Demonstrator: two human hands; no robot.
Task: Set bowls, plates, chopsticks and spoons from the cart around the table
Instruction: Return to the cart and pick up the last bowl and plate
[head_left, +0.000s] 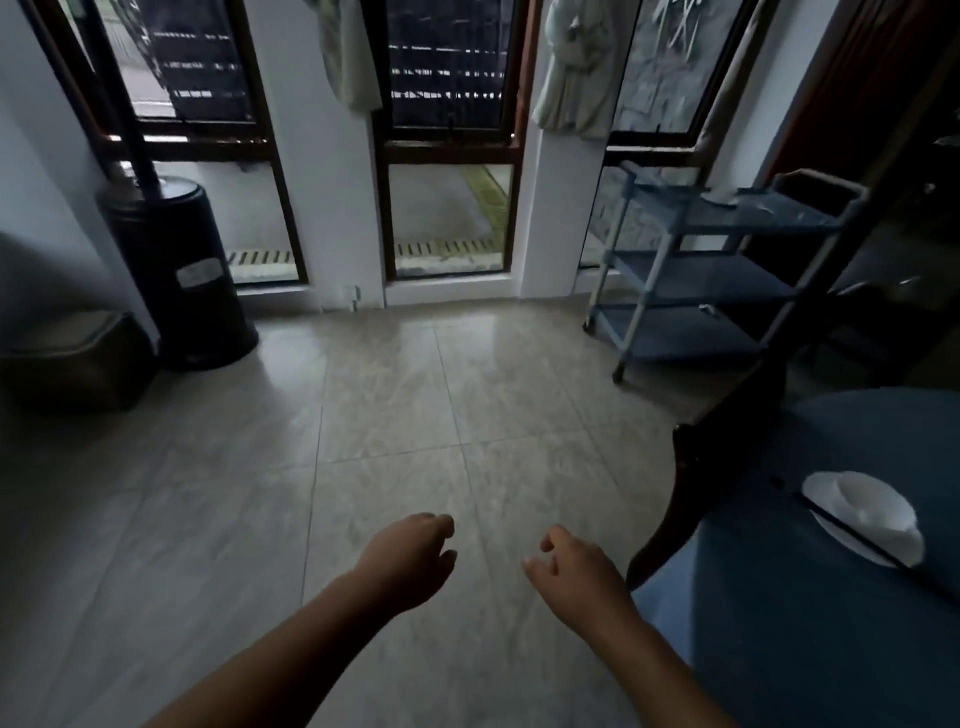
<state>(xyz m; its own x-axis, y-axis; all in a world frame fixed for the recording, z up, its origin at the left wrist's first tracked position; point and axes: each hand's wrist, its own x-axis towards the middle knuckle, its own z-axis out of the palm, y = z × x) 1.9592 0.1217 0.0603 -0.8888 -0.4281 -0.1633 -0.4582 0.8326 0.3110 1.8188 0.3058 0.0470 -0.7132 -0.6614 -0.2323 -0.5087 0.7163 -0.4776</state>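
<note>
Both arms are reaching forward over the pale tiled floor (363, 415), well short of the blue three-shelf plastic cart (727, 270) standing by the windows. The left hand (410, 561) and right hand (576, 577) are hanging loosely curled, holding nothing. On the round blue-clothed counter (779, 649), near its edge beside the dark wooden chair (717, 457), a white bowl (865, 501) is sitting on a white plate (906, 543), with dark chopsticks (852, 531) lying across the plate.

Dim tiled floor (395, 415), dark-framed windows (447, 130)
</note>
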